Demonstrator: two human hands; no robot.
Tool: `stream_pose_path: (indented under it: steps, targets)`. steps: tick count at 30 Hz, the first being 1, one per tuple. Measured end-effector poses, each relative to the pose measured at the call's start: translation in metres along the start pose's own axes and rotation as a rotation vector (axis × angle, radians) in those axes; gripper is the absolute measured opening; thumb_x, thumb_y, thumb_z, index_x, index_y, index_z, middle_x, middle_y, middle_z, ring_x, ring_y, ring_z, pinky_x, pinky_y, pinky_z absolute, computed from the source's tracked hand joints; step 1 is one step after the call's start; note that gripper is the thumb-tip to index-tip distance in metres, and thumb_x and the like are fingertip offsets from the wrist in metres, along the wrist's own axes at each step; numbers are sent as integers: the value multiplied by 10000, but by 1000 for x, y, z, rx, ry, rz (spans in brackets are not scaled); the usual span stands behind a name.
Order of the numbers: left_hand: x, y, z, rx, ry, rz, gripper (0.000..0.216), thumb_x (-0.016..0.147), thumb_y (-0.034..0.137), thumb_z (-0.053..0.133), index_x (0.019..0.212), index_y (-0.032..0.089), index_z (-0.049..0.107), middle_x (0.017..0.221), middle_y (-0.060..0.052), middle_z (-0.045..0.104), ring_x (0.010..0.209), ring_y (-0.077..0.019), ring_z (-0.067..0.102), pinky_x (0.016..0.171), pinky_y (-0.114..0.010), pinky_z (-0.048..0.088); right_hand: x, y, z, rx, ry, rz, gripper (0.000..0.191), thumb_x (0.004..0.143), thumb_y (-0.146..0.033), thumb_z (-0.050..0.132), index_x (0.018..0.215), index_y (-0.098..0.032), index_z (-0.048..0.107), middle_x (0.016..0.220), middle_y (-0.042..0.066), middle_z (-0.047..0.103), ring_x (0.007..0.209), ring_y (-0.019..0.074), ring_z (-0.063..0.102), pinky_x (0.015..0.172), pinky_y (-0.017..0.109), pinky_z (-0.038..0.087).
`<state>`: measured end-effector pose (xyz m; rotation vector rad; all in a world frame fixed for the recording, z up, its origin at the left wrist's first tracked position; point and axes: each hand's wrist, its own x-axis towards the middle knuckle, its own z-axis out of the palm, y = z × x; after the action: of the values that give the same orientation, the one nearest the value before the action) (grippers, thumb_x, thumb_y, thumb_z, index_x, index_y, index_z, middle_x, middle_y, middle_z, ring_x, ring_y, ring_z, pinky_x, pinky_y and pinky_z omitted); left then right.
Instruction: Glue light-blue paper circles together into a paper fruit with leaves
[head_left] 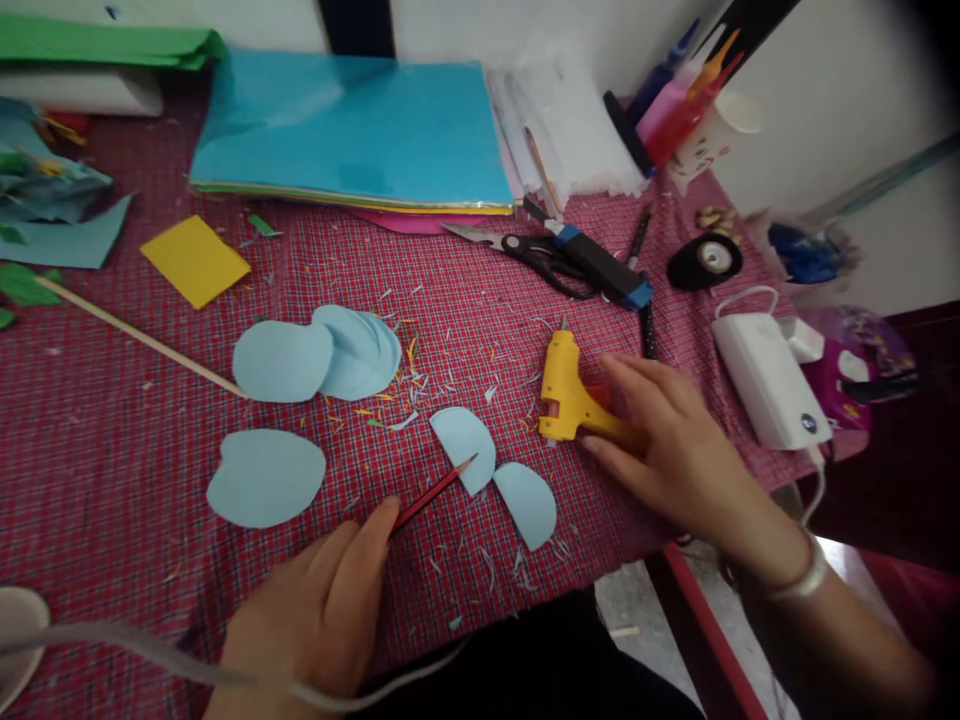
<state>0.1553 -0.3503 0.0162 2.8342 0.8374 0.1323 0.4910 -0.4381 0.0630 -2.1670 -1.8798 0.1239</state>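
Observation:
My left hand (319, 610) is closed on a red pencil (435, 490) whose tip rests on a small light-blue half-round paper piece (465, 445). A second such piece (527, 503) lies just to its right. My right hand (667, 440) wraps around the handle of a yellow glue gun (566, 395) lying on the red checked tablecloth (112, 450). Larger light-blue paper petals lie to the left: one (266, 477) near me and a small stack (322, 355) farther back.
Black scissors (536, 255), a blue-black cutter (600, 265), a black tape roll (705, 260) and a white power adapter (769, 380) lie at the right. A stack of coloured paper (352, 130) is at the back. A yellow card (195, 260), a wooden stick (142, 340), paper scraps.

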Motion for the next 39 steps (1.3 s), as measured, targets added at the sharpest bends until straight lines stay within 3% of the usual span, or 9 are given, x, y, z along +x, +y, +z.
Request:
stream_pose_path:
  steps: [4,9,14,17,20,22,26,33,39]
  targets:
    - [-2,1,3,77,30,28,527,846,-13,374,1342,161,416,834,-27,665,665,-172,638,549,-302,481,11,14,20,-34,-21,-77,512,866,-302,599,1319,-87,497,1254,203,582,1146,332,565,991,545,466]
    - [9,2,-4,69,4,60,519,820,-48,324,1300,120,428,739,-12,633,578,-162,620,509,-300,463,5,16,15,140,76,60,339,837,-306,633,1144,-165,620,1094,142,652,1025,308,619,906,514,507]
    - [17,10,-14,82,30,31,415,857,-5,378,1234,126,491,715,0,641,531,-150,618,450,-282,439,-4,3,-19,1022,127,475,361,951,-430,438,1222,-256,600,1077,85,649,860,223,659,665,347,568]
    - [16,12,-13,64,110,0,374,866,8,398,1195,127,530,760,-21,669,566,-151,631,480,-280,465,-6,-2,-28,1342,-143,463,456,906,-527,486,1227,-230,616,1029,85,634,712,166,618,484,239,504]
    - [9,9,-7,-28,145,-28,368,887,23,364,1194,131,535,791,-35,687,621,-144,648,527,-262,491,-5,-3,-27,1255,-449,451,365,859,-472,620,1128,-229,670,800,25,626,554,85,509,438,168,420]
    - [2,5,-3,-62,153,-40,374,911,54,363,1242,144,514,837,-40,701,650,-139,653,537,-251,493,-3,-5,-25,1174,-514,416,298,872,-425,628,1090,-229,682,723,2,605,541,73,492,454,154,417]
    - [-8,0,-4,-31,165,62,400,921,61,384,1304,144,464,851,-40,701,672,-151,642,565,-269,487,3,-13,-24,1060,-493,274,235,880,-353,634,1069,-229,693,695,-5,606,555,74,511,457,142,412]
    - [-7,6,-12,85,-88,102,629,775,-78,336,1341,171,455,865,-36,674,695,-191,631,600,-332,492,13,-26,-20,994,-459,103,238,881,-303,632,1108,-271,698,725,-5,649,606,98,583,539,167,490]
    - [1,11,-16,134,-107,92,655,714,-107,347,1266,174,560,832,-25,666,641,-186,614,572,-330,480,11,-27,-15,976,-495,119,264,868,-238,641,1131,-232,662,995,52,739,808,128,687,710,207,559]
